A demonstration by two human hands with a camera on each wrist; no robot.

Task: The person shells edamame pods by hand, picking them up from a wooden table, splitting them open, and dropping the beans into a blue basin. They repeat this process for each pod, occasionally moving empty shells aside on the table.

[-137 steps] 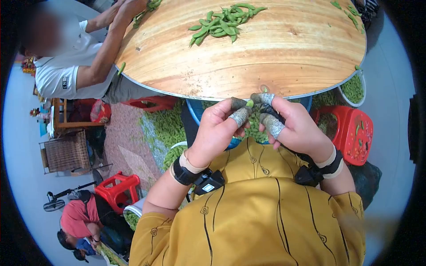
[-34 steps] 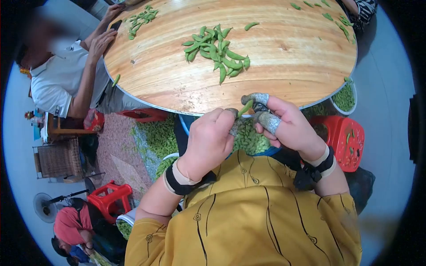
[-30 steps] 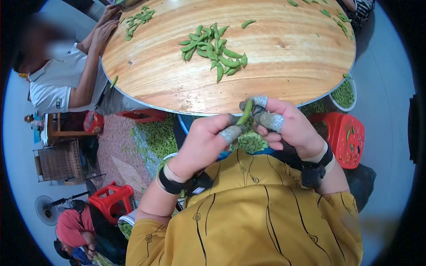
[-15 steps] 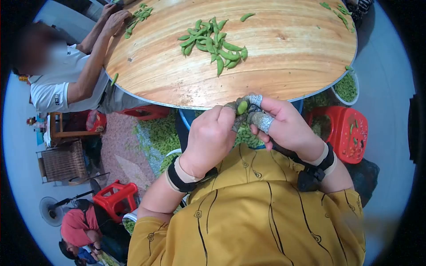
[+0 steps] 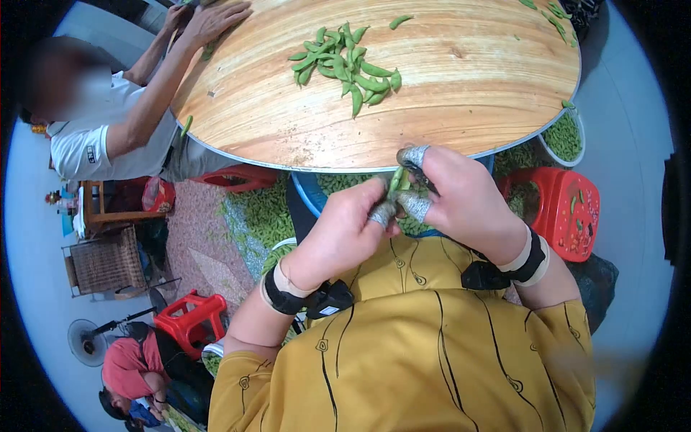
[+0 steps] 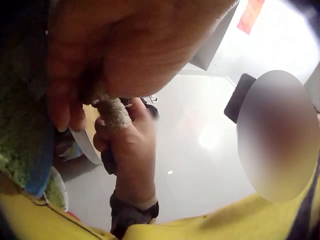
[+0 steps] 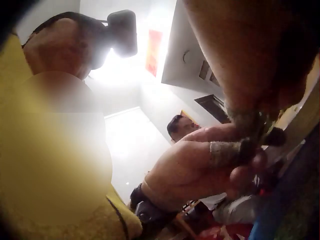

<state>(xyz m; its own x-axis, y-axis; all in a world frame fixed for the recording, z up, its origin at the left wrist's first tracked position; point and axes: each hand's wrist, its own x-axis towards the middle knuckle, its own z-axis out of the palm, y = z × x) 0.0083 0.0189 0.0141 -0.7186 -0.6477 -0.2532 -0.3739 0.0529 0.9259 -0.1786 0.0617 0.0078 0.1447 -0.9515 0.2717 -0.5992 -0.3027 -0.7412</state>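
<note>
Just off the table's near edge, a green pod is pinched between both hands. The left hand holds its lower end between wrapped thumb and finger. The right hand grips it from the other side with taped thumb and forefinger; the pod looks partly split. Below them a blue basin holds shelled green beans. A pile of pods lies on the wooden table. In the left wrist view the right hand shows beyond the left; the right wrist view shows the left hand.
A person in a white shirt sits at the left with a hand on the table. A red stool and a white bucket of pods stand right. Pods cover the floor at left, where another person bends near a red stool.
Both hands have shifted slightly and the right has turned, so the pod's side shows between them. The seated person's hand has reached farther onto the table.
</note>
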